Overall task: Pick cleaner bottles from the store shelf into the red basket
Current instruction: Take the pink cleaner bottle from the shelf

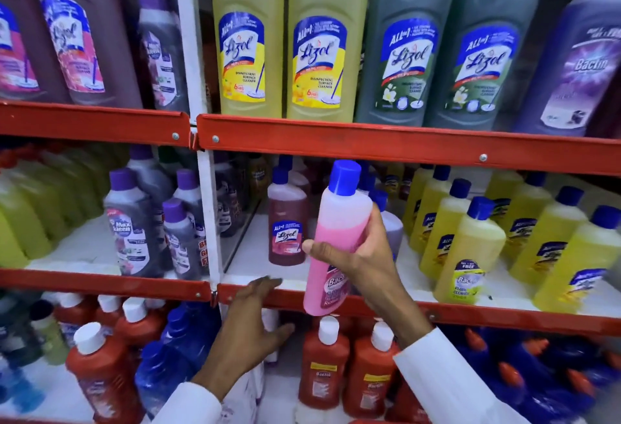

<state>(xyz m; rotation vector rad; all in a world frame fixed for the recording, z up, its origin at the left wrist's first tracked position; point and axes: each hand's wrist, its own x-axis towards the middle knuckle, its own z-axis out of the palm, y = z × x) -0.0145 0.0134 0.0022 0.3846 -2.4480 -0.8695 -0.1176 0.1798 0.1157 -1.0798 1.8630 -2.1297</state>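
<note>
My right hand (363,255) grips a pink cleaner bottle (336,228) with a blue cap, held upright and slightly tilted in front of the middle shelf. The bottle is about two thirds full of pink liquid. My left hand (252,322) hovers lower, fingers spread and holding nothing, its fingertips near the red front edge of the middle shelf (369,309). A dark red Lizol bottle (287,222) stands on the shelf just behind and left of the held bottle. The red basket is not in view.
Large yellow (322,40) and green (403,44) Lizol bottles fill the top shelf. Small yellow bottles (467,252) crowd the middle shelf at right, purple-capped grey ones (134,225) at left. Red bottles with white caps (322,359) and blue ones stand on the bottom shelf.
</note>
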